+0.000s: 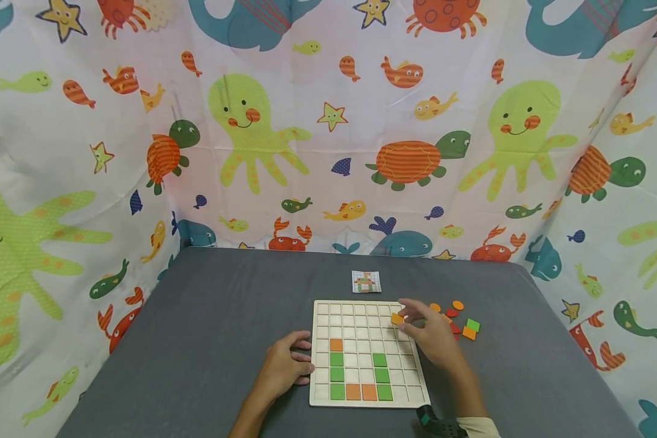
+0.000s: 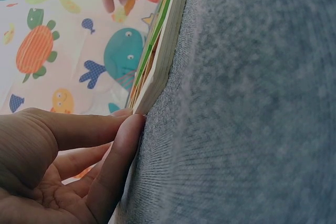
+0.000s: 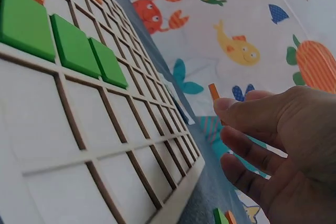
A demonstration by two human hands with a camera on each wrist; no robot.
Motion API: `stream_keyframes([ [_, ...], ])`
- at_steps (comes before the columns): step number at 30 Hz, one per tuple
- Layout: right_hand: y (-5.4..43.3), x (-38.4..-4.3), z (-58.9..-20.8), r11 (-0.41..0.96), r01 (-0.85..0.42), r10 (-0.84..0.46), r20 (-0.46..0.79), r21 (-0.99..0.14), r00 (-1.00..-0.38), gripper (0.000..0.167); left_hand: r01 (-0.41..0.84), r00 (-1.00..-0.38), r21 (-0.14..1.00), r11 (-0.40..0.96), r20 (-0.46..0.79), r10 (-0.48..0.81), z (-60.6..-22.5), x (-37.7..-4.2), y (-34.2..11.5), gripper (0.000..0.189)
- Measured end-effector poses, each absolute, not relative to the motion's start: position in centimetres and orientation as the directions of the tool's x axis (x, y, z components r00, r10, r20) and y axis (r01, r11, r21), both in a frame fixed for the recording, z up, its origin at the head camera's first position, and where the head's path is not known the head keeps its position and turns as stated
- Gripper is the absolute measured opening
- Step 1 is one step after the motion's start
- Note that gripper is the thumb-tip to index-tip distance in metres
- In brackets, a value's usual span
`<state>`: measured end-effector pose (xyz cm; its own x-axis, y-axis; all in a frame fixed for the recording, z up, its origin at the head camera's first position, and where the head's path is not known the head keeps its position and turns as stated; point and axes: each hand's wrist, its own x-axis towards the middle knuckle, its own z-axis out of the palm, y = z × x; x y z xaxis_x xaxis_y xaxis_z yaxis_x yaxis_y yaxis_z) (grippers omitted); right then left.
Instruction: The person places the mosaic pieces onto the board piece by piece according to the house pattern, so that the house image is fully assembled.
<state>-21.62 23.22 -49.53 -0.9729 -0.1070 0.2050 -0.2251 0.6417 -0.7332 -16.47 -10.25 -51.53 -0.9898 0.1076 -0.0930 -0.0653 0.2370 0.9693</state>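
Note:
A wooden grid board (image 1: 361, 316) lies on the table with green square tiles (image 1: 336, 374) and orange square tiles (image 1: 353, 392) set in some of its cells. My right hand (image 1: 429, 333) pinches a loose orange tile (image 3: 213, 91) between thumb and fingertips, held above the board's far right part. In the right wrist view this tile is seen edge-on, apart from the board. At the board's left edge is my left hand (image 1: 286, 363). The left wrist view shows its thumb and forefinger pinching the board's edge (image 2: 157, 82).
Several loose pieces, among them a green square (image 1: 473, 325), an orange square (image 1: 469, 333) and an orange round piece (image 1: 458, 305), lie right of the board. A small printed card (image 1: 365, 281) lies beyond it. A patterned curtain (image 1: 328, 152) surrounds the grey table (image 1: 224, 304).

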Motion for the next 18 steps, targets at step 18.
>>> stream_keyframes([
  [18, 18.5, -21.2, -49.7, 0.576, -0.244, -0.294, 0.080, -0.780, -0.952, 0.051, -0.065, -0.990, 0.970, 0.235, -0.093, 0.107, -51.5, -16.5, -10.2, 0.068],
])
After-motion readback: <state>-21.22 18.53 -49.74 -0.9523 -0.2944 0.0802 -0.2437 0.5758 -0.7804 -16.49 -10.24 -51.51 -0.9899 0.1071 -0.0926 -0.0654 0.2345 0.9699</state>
